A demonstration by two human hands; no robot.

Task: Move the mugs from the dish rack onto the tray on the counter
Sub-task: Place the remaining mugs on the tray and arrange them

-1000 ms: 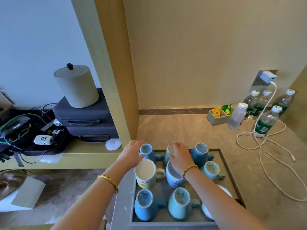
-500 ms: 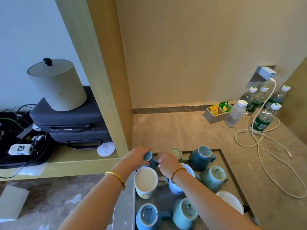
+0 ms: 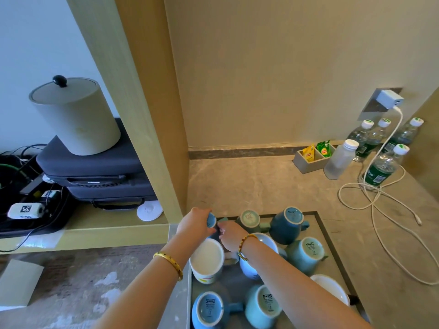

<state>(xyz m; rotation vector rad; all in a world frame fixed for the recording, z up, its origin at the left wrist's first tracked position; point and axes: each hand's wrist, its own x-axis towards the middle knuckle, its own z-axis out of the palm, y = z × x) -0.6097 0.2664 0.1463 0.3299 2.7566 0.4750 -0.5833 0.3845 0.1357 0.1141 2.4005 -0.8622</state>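
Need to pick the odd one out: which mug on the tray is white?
The white mug, upright, below the left hand; the other mugs are blue or teal.

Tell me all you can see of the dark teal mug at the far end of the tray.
The dark teal mug is glazed ceramic by its look, round-bodied and upside down, its pale base ring with a printed mark facing up. It stands in the far part of the grey tray; a stub of handle shows at its right. The smaller grey-green inverted mug sits close on its left. Neither hand touches it.

Both hands on blue mug (tray corner).
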